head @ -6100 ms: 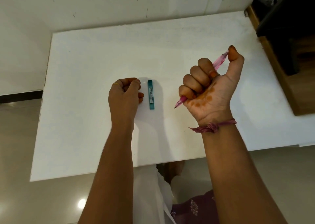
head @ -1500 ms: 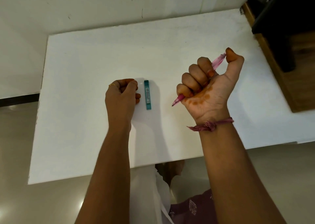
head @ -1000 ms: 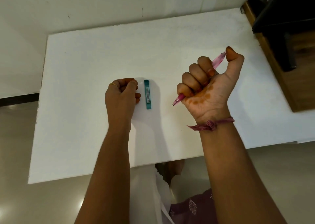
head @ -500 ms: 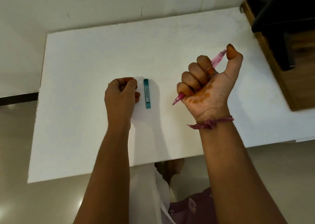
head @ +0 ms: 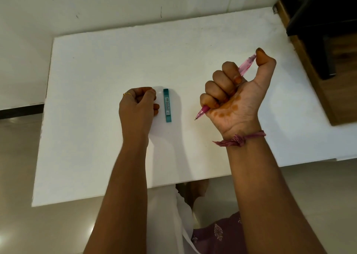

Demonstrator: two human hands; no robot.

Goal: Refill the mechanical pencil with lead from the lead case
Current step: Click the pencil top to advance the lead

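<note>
A pink translucent mechanical pencil is gripped in the fist of my right hand, raised above the white table. Its tip points down and left, and my thumb rests on its top end. A slim teal lead case lies flat on the table between my hands. My left hand rests on the table just left of the case as a loose fist, apart from the case, with nothing visible in it.
A wooden cabinet with a dark object on it stands against the table's right side. A white wall runs behind the table. My lap shows below the near edge.
Almost nothing has moved. My right hand keeps the pencil in the same fist with the thumb on its top end; my left hand stays beside the lead case.
</note>
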